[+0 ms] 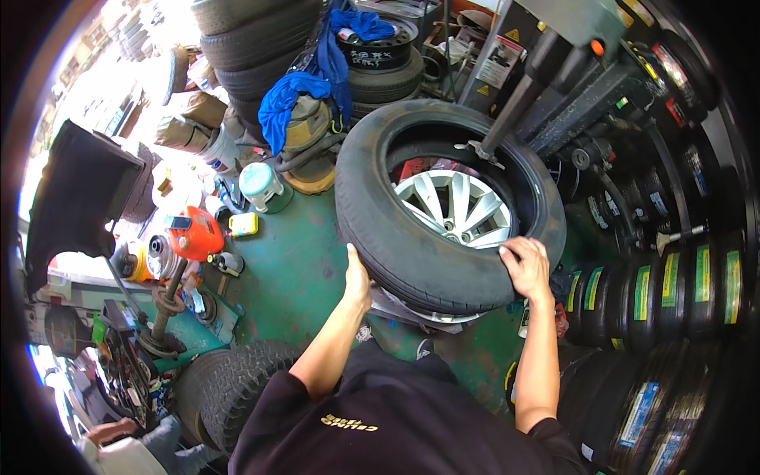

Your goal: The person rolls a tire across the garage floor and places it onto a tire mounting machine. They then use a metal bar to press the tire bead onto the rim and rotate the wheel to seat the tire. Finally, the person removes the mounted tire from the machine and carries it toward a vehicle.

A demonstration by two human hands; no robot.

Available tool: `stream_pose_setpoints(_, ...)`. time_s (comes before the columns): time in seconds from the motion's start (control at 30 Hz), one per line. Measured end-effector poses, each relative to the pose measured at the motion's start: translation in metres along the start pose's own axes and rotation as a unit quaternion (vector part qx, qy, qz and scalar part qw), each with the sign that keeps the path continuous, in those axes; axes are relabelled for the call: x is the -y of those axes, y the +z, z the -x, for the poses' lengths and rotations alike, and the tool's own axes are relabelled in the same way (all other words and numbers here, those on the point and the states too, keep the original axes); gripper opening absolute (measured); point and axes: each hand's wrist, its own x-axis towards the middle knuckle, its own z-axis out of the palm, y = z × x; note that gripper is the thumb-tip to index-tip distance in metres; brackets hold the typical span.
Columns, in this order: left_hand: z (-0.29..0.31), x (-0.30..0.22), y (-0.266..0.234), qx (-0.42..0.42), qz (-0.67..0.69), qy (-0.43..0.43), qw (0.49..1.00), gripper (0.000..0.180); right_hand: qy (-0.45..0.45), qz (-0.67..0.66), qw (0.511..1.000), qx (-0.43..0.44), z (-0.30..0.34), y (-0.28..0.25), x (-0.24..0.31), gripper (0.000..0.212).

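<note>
A black tire [431, 265] lies tilted over a silver multi-spoke wheel rim [459, 206] on the tire changer. Inside its far edge is the mount head [480, 152], at the lower end of a vertical shaft [518, 111]. My left hand [358, 279] is pressed to the tire's near left side, thumb pointing up, its other fingers partly hidden against the rubber. On the near right sidewall rests my right hand [526, 269], its fingers bent over the rubber. Part of the rim and the turntable below are hidden by the tire.
Stacked tires [257, 47] stand at the back left, near blue cloths [289, 103] and a teal-lidded bucket [265, 188]. A red-orange container [196, 233] is at left. Labelled tires [641, 297] line the right; a chunky-tread tire [241, 388] lies near my left side.
</note>
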Motion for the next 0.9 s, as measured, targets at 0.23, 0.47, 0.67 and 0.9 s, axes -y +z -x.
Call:
stream_pose_setpoints(0.23, 0.066, -0.085, 0.107, 0.027, -0.476, 0.567, 0.672, 0.046, 0.007, 0.006, 0.999, 0.053, -0.046, -0.003, -0.014, 0.039)
stream_pose_setpoints(0.47, 0.062, -0.068, 0.241, 0.178, -0.831, 0.132, 0.510, 0.096, -0.160, -0.162, 0.972, -0.058, -0.002, 0.003, -0.045, 0.032)
stream_pose_setpoints(0.67, 0.077, -0.042, 0.259, 0.066, -0.839, 0.061, 0.537, 0.100, 0.121, -0.387, 0.881, -0.243, 0.058, 0.041, -0.226, 0.051)
stream_pose_setpoints(0.9, 0.144, 0.046, 0.273, -0.035, -0.798, 0.108, 0.592, 0.093, 0.133, -0.896, 0.337, 0.257, 0.032, 0.139, -0.318, 0.065)
